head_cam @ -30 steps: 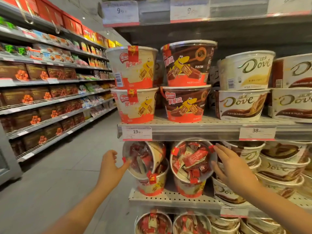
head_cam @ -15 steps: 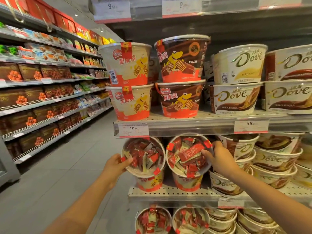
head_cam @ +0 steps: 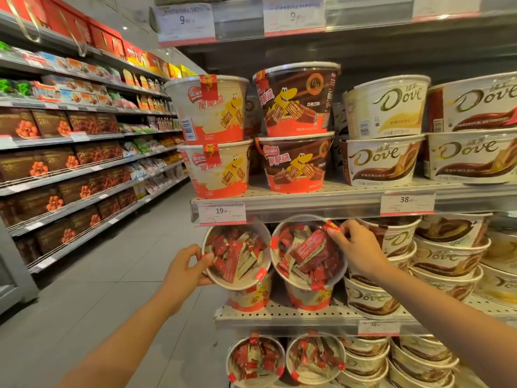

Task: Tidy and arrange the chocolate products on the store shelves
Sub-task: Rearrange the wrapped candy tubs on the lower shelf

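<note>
On the middle shelf (head_cam: 279,315), each hand's grip holds 1 tilted tub: left hand (head_cam: 181,268), left tub (head_cam: 236,254); right hand (head_cam: 355,249), right tub (head_cam: 306,254).

Aisle floor (head_cam: 117,289) open; tubs (head_cam: 307,259) – crowded beneath shelf edge (head_cam: 321,205).

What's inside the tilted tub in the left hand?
Through the clear lid of the tub, red and pale wrapped chocolates show, loosely piled. The left hand grips its rim; deeper layers are hidden.
</note>
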`<state>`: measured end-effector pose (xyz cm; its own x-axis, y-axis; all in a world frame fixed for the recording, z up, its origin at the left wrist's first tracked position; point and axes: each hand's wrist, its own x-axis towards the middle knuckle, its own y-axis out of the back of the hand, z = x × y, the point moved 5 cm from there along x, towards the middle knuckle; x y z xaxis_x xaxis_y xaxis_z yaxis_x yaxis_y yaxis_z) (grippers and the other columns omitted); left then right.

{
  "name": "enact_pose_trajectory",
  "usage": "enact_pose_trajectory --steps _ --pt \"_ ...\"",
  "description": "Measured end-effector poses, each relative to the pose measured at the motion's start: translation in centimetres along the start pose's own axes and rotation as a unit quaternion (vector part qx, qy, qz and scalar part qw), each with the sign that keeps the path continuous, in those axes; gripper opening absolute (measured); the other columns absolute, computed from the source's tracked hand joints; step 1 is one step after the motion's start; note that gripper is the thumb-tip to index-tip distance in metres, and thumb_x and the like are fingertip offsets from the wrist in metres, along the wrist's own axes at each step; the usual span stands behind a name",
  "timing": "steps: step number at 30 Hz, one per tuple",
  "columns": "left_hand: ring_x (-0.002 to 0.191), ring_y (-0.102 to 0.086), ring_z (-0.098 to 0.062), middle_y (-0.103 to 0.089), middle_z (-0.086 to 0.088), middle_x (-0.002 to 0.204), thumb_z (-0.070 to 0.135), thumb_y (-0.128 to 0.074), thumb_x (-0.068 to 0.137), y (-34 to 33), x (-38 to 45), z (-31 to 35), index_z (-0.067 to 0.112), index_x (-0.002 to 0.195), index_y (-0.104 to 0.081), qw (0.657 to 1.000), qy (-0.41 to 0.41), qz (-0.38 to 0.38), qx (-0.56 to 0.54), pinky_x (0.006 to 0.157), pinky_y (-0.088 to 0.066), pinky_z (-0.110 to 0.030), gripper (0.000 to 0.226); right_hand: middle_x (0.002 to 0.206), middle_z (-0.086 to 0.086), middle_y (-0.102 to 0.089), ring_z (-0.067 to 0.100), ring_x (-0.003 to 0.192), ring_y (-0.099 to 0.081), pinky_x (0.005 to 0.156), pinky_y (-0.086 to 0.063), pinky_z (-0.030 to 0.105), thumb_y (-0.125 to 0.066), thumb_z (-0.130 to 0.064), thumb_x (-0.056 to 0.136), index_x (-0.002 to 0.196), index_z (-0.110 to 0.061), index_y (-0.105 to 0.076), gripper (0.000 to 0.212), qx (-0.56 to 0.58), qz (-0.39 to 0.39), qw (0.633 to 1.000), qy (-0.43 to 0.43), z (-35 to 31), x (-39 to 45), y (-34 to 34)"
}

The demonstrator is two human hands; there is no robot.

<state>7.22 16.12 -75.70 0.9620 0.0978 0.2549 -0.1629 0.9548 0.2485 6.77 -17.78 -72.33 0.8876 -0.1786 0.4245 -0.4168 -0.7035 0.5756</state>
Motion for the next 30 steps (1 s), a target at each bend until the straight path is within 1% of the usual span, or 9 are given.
enact_pose_trajectory --steps 3,7,10,15,19,22,24,26,30 --pt "0.077 -0.068 -0.027 -0.065 -0.016 0.094 0.015 -0.05 0.095 0.1 0.6 0.6 0.002 0.085 -0.048 0.992 0.066 0.039 -0.104 0.056 -0.058 -0.029 0.017 0.071 0.001 -0.053 0.022 0.072 -0.051 0.06 -0.034 0.033 -0.049 -0.037 0.093 0.075 -0.01 -0.049 0.032 0.024 0.027 0.998 -0.049 0.3 0.4 0.2" --pt "0.079 -0.062 -0.029 -0.053 -0.014 0.09 0.009 -0.049 0.095 -0.1 1.1 0.3 0.001 0.086 -0.054 0.945 0.181 0.068 -0.264 0.039 -0.05 -0.019 0.013 0.076 0.007 -0.063 0.024 0.076 -0.06 0.067 -0.045 0.035 -0.045 -0.048 0.092 0.077 -0.007 -0.057 0.045 0.05 0.029 0.993 -0.1 0.2 1.0 0.1" --pt "0.079 -0.06 -0.025 -0.054 -0.015 0.091 0.009 -0.049 0.094 -0.7 1.1 -0.4 0.0 0.088 -0.058 0.924 0.213 0.06 -0.311 0.039 -0.051 -0.018 0.015 0.078 0.01 -0.066 0.027 0.076 -0.063 0.075 -0.052 0.041 -0.042 -0.051 0.093 0.072 -0.007 -0.062 0.053 0.044 0.02 0.989 -0.138 0.2 1.5 -0.4" --pt "0.086 -0.061 -0.024 -0.058 -0.016 0.097 0.013 -0.049 0.095 -1.8 1.6 0.0 0.001 0.089 -0.059 0.926 0.215 0.061 -0.304 0.045 -0.054 -0.02 0.016 0.096 0.013 -0.067 0.028 0.087 -0.063 0.08 -0.052 0.039 -0.037 -0.049 0.095 0.091 -0.002 -0.066 0.055 0.024 0.034 0.982 -0.183 0.4 2.0 -1.2" --pt "0.076 -0.065 -0.026 -0.059 -0.017 0.097 0.017 -0.052 0.094 -1.5 1.9 0.6 -0.005 0.104 -0.049 0.962 0.175 0.096 -0.187 0.055 -0.058 -0.027 0.025 0.083 0.011 -0.062 0.022 0.072 -0.058 0.065 -0.052 0.034 -0.039 -0.042 0.097 0.083 -0.002 -0.059 0.047 0.144 0.023 0.959 -0.242 0.2 1.6 -1.5" --pt "0.082 -0.063 -0.025 -0.052 -0.011 0.105 0.023 -0.055 0.092 -1.2 1.1 1.9 0.009 0.113 -0.035 0.99 0.074 0.122 0.011 0.076 -0.054 -0.039 0.032 0.078 0.01 -0.052 0.02 0.069 -0.052 0.045 -0.052 0.028 -0.043 -0.028 0.098 0.085 -0.006 -0.05 0.027 0.335 0.016 0.891 -0.306 0.5 0.9 -1.7" --pt "0.111 -0.051 -0.028 -0.041 -0.013 0.129 0.03 -0.055 0.09 -1.6 0.4 2.6 0.009 0.121 -0.038 0.964 -0.02 0.136 0.226 0.093 -0.046 -0.044 0.041 0.079 0.009 -0.05 0.019 0.068 -0.05 0.046 -0.051 0.029 -0.042 -0.021 0.099 0.097 -0.01 -0.047 0.012 0.384 0.021 0.863 -0.327 0.9 0.2 -1.6" --pt "0.127 -0.035 -0.028 -0.036 -0.009 0.139 0.039 -0.049 0.091 -2.5 -0.2 3.3 0.016 0.127 -0.042 0.902 -0.125 0.134 0.392 0.101 -0.035 -0.049 0.042 0.087 0.009 -0.051 0.02 0.074 -0.052 0.053 -0.052 0.03 -0.041 -0.019 0.099 0.102 -0.016 -0.04 0.005 0.391 0.031 0.86 -0.325 1.3 -0.3 -1.5" --pt "0.128 -0.036 -0.016 -0.048 0.007 0.133 0.044 -0.046 0.092 -4.9 -0.1 4.3 0.029 0.127 -0.049 0.847 -0.221 -0.004 0.484 0.111 -0.016 -0.046 0.038 0.086 0.013 -0.055 0.025 0.079 -0.056 0.069 -0.056 0.041 -0.044 -0.025 0.098 0.098 -0.006 -0.049 0.019 0.342 -0.013 0.89 -0.302 2.3 -1.1 -1.1"
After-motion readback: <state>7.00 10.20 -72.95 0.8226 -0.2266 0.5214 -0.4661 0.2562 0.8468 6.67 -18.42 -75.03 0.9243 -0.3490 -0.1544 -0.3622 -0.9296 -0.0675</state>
